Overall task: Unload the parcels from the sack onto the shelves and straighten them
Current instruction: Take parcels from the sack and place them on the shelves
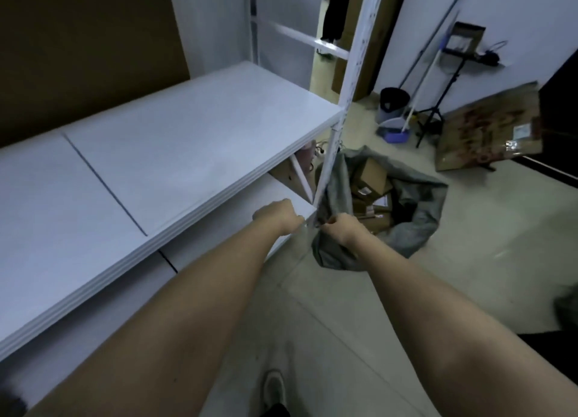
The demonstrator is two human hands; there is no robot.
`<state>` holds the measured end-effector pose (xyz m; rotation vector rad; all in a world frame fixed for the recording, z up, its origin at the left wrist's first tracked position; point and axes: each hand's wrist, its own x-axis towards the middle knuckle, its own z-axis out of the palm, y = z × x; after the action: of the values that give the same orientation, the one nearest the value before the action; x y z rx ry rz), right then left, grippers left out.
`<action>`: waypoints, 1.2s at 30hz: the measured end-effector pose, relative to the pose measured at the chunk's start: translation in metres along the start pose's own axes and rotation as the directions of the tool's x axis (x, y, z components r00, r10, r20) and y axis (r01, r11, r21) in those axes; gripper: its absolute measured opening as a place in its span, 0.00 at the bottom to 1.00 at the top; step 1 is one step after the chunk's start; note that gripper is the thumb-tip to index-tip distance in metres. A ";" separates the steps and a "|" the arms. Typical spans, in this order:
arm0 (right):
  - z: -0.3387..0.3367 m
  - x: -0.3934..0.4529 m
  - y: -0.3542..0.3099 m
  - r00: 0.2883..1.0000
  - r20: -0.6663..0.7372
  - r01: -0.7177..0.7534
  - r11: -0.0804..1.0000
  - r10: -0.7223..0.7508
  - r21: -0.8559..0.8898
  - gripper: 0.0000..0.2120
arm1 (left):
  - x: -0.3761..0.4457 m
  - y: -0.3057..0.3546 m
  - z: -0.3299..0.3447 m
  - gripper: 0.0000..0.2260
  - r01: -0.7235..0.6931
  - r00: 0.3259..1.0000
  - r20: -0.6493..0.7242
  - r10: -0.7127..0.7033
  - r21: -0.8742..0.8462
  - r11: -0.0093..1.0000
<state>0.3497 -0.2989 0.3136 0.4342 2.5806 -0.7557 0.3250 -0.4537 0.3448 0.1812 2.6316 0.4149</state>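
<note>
A grey sack [419,210] lies open on the floor beside the white shelf unit's right post. Several brown cardboard parcels [370,177] show inside it. My right hand [339,227] grips the near rim of the sack, its fingers curled into the cloth. My left hand [276,215] is fisted just left of it, at the corner of the lower shelf [237,229], and seems to pinch a thin strip of the sack's edge, though that is blurred. The white upper shelf [175,154] carries nothing.
The shelf's white upright post [350,82] stands right by the sack. On the floor behind stand a black bin [392,102], a blue dustpan with broom [395,135], a tripod [433,116] and a flattened cardboard sheet [488,128]. My shoe [273,388] is on the pale floor.
</note>
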 end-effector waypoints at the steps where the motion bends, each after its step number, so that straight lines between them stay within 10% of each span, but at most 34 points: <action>1: -0.005 0.010 0.007 1.000 0.012 -0.024 1.000 0.024 0.011 0.17 | 0.013 0.009 0.001 0.23 0.001 0.999 0.034 -0.001 0.011 1.000; 19: -0.123 0.233 0.171 0.972 0.221 -0.046 0.984 0.084 -0.171 0.10 | 0.226 0.173 0.070 0.29 0.155 0.981 0.151 -0.121 -0.244 0.957; 36: -0.166 0.456 0.252 0.938 0.330 -0.075 0.991 0.109 -0.115 0.25 | 0.419 0.255 0.130 0.37 0.344 0.938 0.189 -0.289 -0.582 0.736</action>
<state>0.0065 0.0785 0.1162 0.3575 2.2505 -0.6044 0.0310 -0.0960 0.1374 -0.4496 2.2359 1.0734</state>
